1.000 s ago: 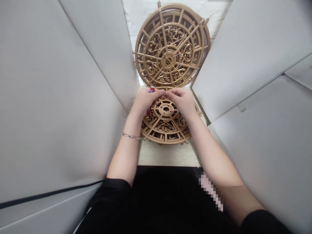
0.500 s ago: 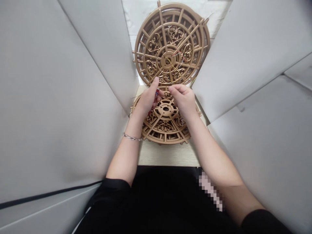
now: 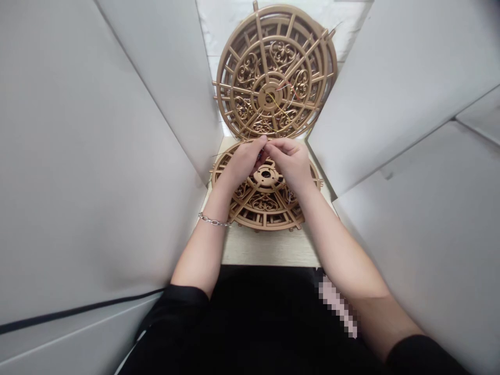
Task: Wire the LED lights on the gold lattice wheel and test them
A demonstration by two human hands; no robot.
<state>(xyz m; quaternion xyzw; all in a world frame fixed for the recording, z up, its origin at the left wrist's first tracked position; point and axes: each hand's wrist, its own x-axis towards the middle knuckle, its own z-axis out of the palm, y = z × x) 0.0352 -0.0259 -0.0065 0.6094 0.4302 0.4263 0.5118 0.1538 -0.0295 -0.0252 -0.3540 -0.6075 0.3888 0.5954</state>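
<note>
My left hand (image 3: 247, 162) is closed around a small red printed object (image 3: 259, 155), mostly hidden by the fingers. My right hand (image 3: 291, 159) meets it at the fingertips, with thumb and index finger pinched; what lies in that pinch is too small to make out. Both hands are over the far part of a round gold lattice frame (image 3: 269, 225) with scroll patterns and a hub with a hole. Behind it leans a second gold lattice frame (image 3: 278, 96). A yellow wire (image 3: 279, 108) and red and white wires hang from its hub.
The lower frame lies on a pale wooden board (image 3: 269, 250) in front of my body. Tall light-grey panels rise closely on the left (image 3: 117, 156) and right (image 3: 375, 104). A white surface (image 3: 211, 31) shows behind the upper frame.
My left hand has moved right and tilted its thumb inward, so the fingertips of both hands now meet. More of the red object is covered. The frames have stayed put.
</note>
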